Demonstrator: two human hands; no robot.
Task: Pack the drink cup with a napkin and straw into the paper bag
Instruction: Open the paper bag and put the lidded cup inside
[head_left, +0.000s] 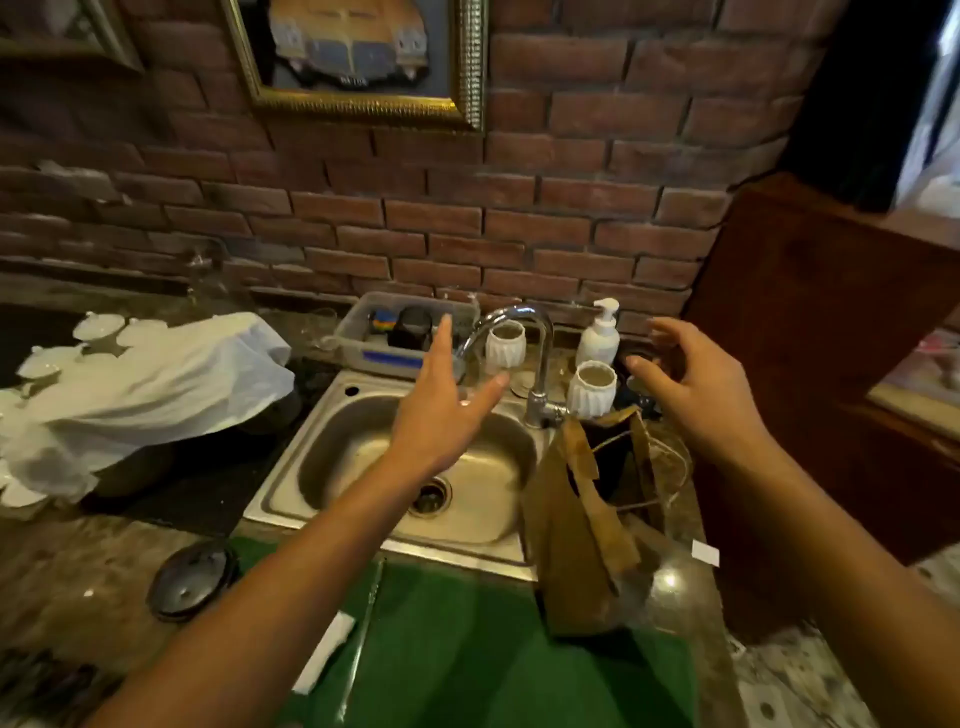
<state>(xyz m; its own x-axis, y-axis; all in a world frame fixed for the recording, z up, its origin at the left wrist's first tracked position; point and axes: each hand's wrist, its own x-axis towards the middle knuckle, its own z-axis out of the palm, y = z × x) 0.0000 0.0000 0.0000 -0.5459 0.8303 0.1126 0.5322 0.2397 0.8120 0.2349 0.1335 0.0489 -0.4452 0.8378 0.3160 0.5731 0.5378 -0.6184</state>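
Both hands empty: left hand (447, 410) spread, right hand (696, 395) wide above the crumpled brown paper bag (566, 545); packing unstarted, white folded napkin (324, 652) waits below the left.

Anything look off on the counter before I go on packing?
The paper bag beside the sink is crumpled, its mouth sagging unevenly. The straw and napkin still lie on the green mat. A dark lid sits alone. Both the left hand and right hand are empty.
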